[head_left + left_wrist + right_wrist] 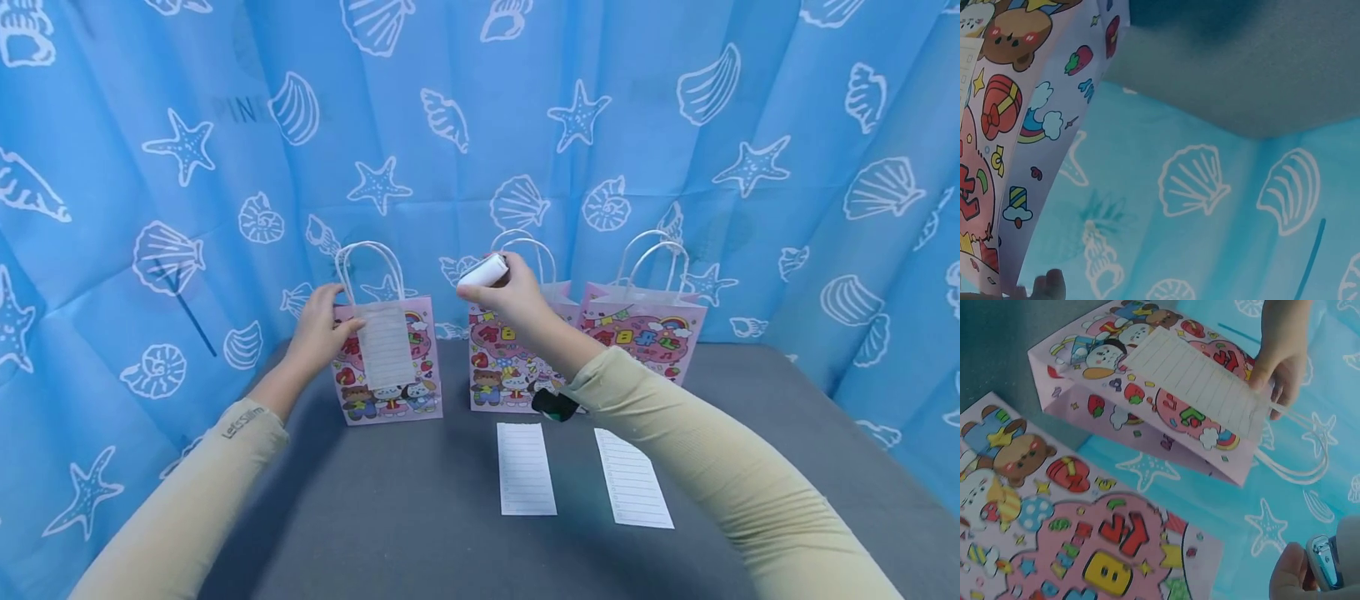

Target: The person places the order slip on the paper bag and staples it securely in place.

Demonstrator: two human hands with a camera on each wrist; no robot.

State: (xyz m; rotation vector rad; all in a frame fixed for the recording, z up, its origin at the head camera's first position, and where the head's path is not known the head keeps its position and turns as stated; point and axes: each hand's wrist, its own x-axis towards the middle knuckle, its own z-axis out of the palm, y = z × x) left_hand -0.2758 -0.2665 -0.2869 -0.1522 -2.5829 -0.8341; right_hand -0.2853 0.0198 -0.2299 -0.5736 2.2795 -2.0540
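A pink cartoon-printed paper gift bag (426, 396) with white handles stands at the left. A lined paper slip (386, 346) lies flat against its front, at the top edge. My left hand (318, 329) pinches slip and bag rim together, thumb on the slip and fingers behind; in the left wrist view only fingertips (1050, 284) show at the lower edge. My right hand (517, 296) grips a white stapler (483, 272), raised in front of the middle bag's handles, to the right of the left bag. The stapler's metal nose (1322, 559) shows in the right wrist view.
Two matching bags stand farther right, the middle bag (491, 400) and the right bag (686, 333), partly behind my right arm. Two lined slips, the left slip (527, 471) and the right slip (636, 482), lie on the grey table (420, 517). A blue shell-print curtain (487, 108) hangs behind.
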